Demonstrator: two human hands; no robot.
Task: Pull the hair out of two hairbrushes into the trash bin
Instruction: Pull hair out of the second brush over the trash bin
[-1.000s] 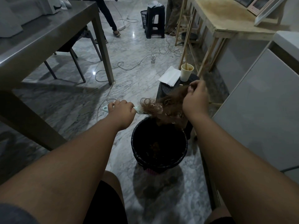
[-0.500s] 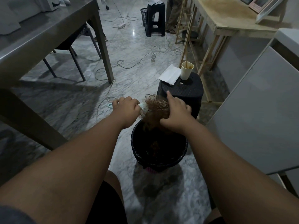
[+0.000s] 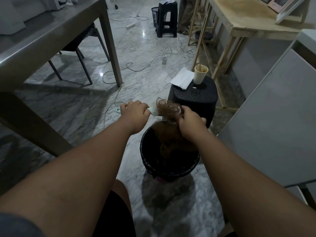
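Note:
My left hand (image 3: 135,113) grips the pale handle of a hairbrush (image 3: 171,109), holding it level above the far rim of the black trash bin (image 3: 171,173). Brown hair (image 3: 161,106) is tangled in the bristles and curls up at the handle end. My right hand (image 3: 189,121) is closed on a bunch of brown hair that hangs from the brush head down into the bin. More brown hair (image 3: 171,142) lies inside the bin. Only one hairbrush is in view.
A black stool (image 3: 203,98) stands just behind the bin, with a paper cup (image 3: 200,74) and white paper (image 3: 182,78) on it. A grey table (image 3: 51,31) is at left, a white cabinet (image 3: 273,117) at right, a wooden table (image 3: 242,19) beyond. Cables cross the marble floor.
One second ago my right hand was raised, stretching hair up off the brush. It has come down to the brush head and now pulls hair toward the bin. The left hand stays put.

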